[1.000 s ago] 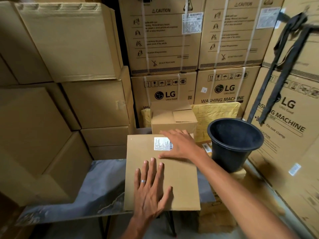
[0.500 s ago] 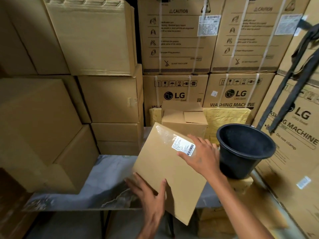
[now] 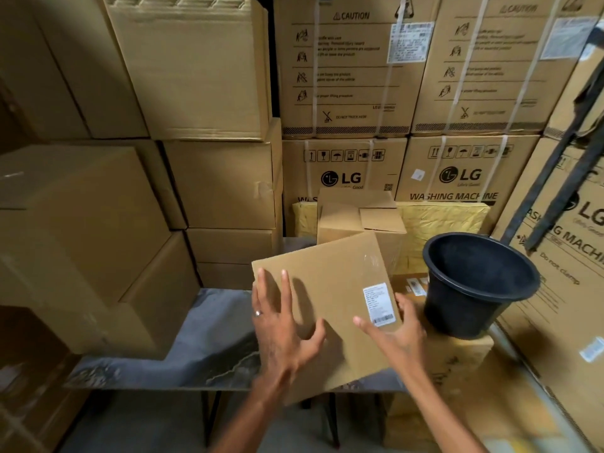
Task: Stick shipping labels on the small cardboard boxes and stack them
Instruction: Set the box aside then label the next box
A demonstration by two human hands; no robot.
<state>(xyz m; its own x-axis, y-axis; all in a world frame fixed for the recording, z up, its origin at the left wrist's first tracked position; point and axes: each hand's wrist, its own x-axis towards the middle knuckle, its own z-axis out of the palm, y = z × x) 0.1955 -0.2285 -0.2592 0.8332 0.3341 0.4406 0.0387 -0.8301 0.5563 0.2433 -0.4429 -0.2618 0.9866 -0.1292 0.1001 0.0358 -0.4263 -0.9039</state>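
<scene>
A: Where's the box (image 3: pixel 327 299) rn?

B: Off the table (image 3: pixel 196 338), tilted, between both hands; left hand (image 3: pixel 281 328) on its near-left face, fingers (image 3: pixel 285 289) spread and nearly straight, thumb hooked in under them toward the middle; looks like pressing, not a curled grip.

A: Right hand (image 3: pixel 395 335)?

B: At the right edge; fingers bent round it, thumb lying across the top just below-left of the label (image 3: pixel 378 304); so gripping the edge.

A: Label on?

B: Yes, stuck flat just above the right thumb; white, barcode at its near end.

A: So, stacking step; how to do it well?

B: My guess: keep both palms squeezing opposite sides so it can't slip; level it before setting down; label face up; another box (image 3: pixel 359 220) sits past the fingertips, bucket (image 3: pixel 474 289) close beyond the right knuckles; don't clip it w/ the corner.
</scene>
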